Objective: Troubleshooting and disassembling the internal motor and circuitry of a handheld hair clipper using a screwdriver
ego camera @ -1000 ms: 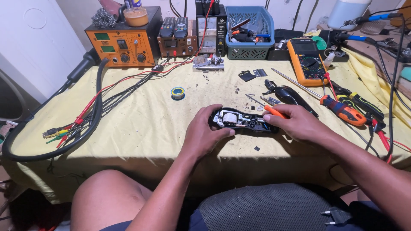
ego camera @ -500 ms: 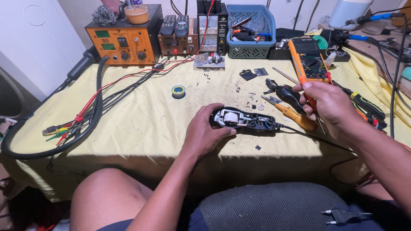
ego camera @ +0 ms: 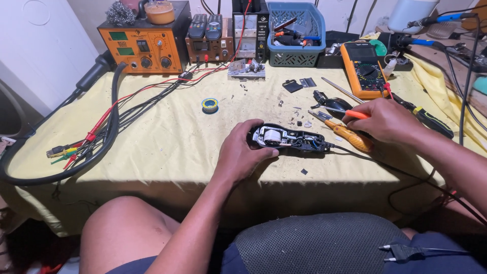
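Observation:
An opened black hair clipper (ego camera: 291, 138) with its motor and metal parts exposed lies on the yellow cloth. My left hand (ego camera: 242, 151) grips its left end and holds it down. My right hand (ego camera: 388, 122) is to the right of the clipper, closed around a thin orange-handled tool (ego camera: 356, 114) whose tip points left. An orange-handled screwdriver (ego camera: 349, 135) lies on the cloth just under that hand, between it and the clipper. The clipper's black cord (ego camera: 375, 160) runs off to the right.
An orange multimeter (ego camera: 363, 68), a black-handled screwdriver (ego camera: 428, 121), small screws and plastic parts (ego camera: 299, 83), and a solder spool (ego camera: 209, 105) lie around. An orange rework station (ego camera: 144, 45), power supplies (ego camera: 249, 30) and a blue basket (ego camera: 297, 35) line the back. Cables (ego camera: 96, 132) crowd the left.
My right hand left the clipper, rose toward the multimeter, then came back down to the right of the clipper with the thin orange tool. My left hand stayed on the clipper.

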